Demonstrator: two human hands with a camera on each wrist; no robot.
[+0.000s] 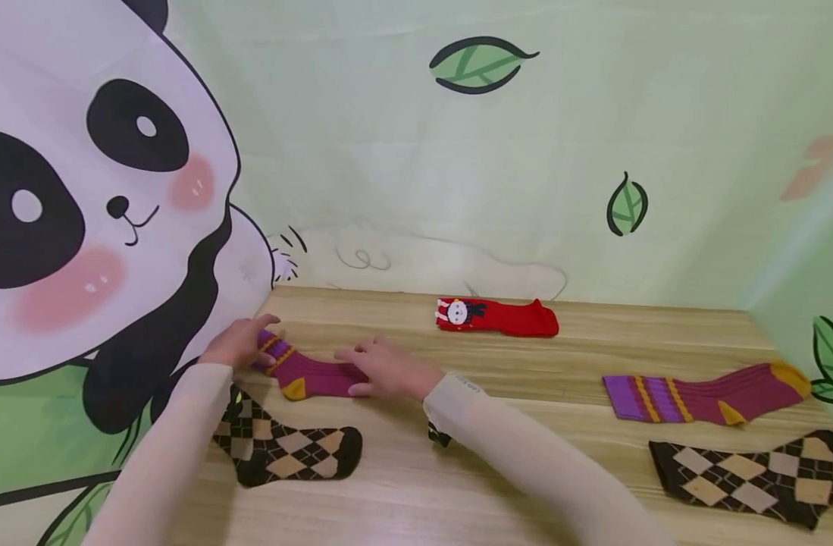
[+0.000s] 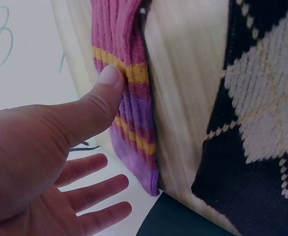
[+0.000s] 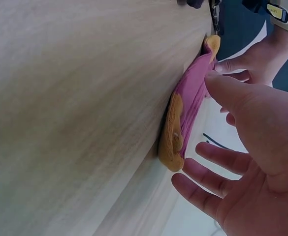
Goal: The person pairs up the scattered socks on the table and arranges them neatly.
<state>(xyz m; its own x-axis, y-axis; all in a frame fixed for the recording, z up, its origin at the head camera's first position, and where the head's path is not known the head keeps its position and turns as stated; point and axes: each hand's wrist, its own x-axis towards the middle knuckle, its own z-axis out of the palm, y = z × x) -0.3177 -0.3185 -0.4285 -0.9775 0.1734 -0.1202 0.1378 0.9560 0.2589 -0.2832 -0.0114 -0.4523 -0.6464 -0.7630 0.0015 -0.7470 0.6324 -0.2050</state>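
Head view: both hands are at the maroon sock (image 1: 314, 377) near the left back edge of the tabletop (image 1: 361, 516).

The left hand (image 1: 237, 345), tight against the panda-print wall (image 1: 191, 303), has its fingers apart at the striped cuff; the right hand (image 1: 396, 369) has its fingers apart at the toe, contact unclear. An argyle sock (image 1: 286, 451) lies just in front, a red sock (image 1: 505, 317) by the back edge; wood surface stretches rightward to a second striped sock (image 1: 709, 394).

There are two hands (image 1: 394, 369) and, on the bench (image 1: 402, 478), one red sock (image 1: 518, 318), two purple socks (image 1: 315, 376) and two checked socks (image 1: 750, 474).
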